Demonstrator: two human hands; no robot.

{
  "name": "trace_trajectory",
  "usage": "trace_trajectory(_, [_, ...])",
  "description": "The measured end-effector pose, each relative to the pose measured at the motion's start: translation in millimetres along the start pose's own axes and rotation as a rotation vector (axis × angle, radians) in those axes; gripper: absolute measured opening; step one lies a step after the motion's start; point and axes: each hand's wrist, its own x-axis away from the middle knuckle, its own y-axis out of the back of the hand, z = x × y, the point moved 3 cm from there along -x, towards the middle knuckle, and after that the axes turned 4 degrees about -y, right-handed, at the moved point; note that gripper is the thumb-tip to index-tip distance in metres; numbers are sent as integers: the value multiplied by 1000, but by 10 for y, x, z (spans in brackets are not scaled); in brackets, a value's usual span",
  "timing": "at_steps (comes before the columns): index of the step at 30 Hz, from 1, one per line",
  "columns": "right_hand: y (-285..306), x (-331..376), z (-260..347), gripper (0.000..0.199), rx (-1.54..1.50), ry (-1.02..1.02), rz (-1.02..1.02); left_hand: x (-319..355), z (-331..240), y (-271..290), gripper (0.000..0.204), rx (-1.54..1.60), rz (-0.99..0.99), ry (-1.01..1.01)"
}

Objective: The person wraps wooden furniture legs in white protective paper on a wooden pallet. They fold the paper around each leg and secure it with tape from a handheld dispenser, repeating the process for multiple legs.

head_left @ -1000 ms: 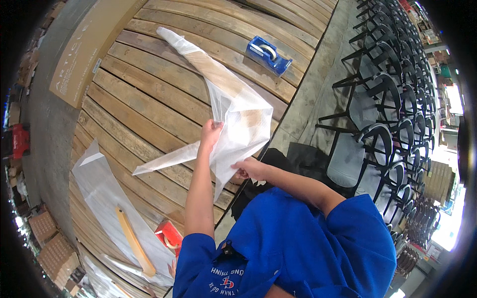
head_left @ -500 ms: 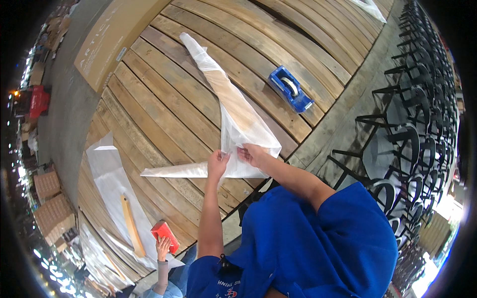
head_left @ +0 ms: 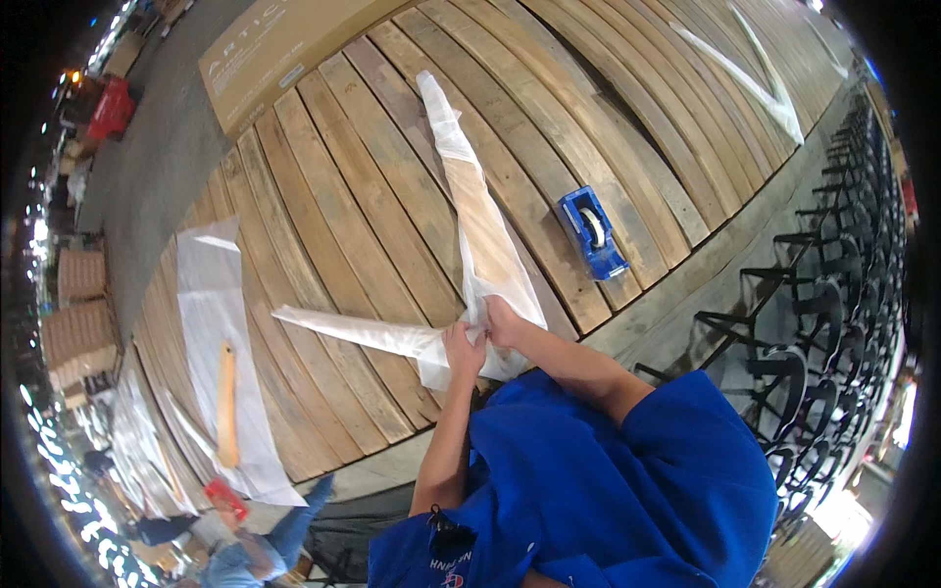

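A V-shaped wooden piece (head_left: 482, 220) lies on the slatted table, covered in thin white wrap (head_left: 368, 331) with wood showing through on the far arm. At its near corner, my left hand (head_left: 464, 349) is closed on the wrap's edge. Right beside it, my right hand (head_left: 502, 322) pinches the same wrap, and the two hands nearly touch. Loose wrap hangs below my fingers. To the right of the piece stands a blue tape dispenser (head_left: 608, 261) with a white roll, touched by neither hand.
On the left, a bare wooden strip (head_left: 227, 407) rests on a white sheet (head_left: 211, 284). A co-worker holds a red object (head_left: 227, 500) at lower left. A large cardboard box (head_left: 284, 61) sits at the far edge. Rows of black chairs (head_left: 784, 363) line the right side.
My hands have come closer together, gathering the wrap at the corner. The co-worker's red object has moved off the table toward them. The whole view has shifted.
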Motion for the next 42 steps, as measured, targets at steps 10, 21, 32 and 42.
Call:
trace_trajectory(10, [-754,1438,1319,22,1193,876,-660,93,253,-141,30,25,-171,142])
trace_trajectory(21, [-490,680,551,29,2287,477,-137,141,-66,-132,17,75,-292,323])
trace_trajectory(32, [-205,1314,1082,30,1918,774,-171,340,-210,-327,17,-231,-250,98])
trace_trajectory(42, [1867,2262,2268,45,1436,157,-939,328,-79,-497,17,-412,-185,203])
